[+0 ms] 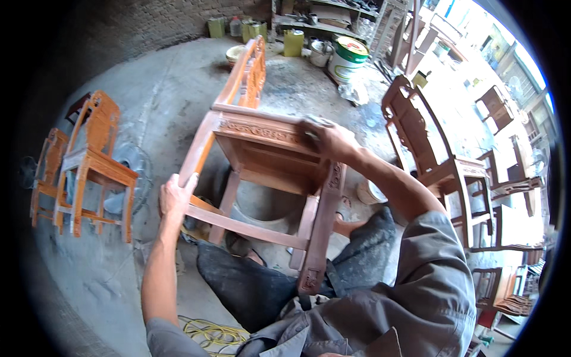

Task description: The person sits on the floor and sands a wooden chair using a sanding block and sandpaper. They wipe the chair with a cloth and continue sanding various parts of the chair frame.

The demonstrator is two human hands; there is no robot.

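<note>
A carved reddish wooden chair [262, 154] lies tipped on its back in front of me, its legs pointing toward me. My left hand [175, 195] grips the near left leg of the chair. My right hand [326, 138] presses a small grey pad, likely sandpaper [317, 122], against the carved front rail at the chair's upper right corner. My knees in dark trousers sit under the chair's lower legs.
Two similar wooden chairs [89, 160] stand upright at the left. Darker chairs [440, 160] stand at the right. A white and green bucket [348, 58], yellow-green cans [292, 43] and shelves are at the back. A yellow cord [211, 333] lies on the concrete floor.
</note>
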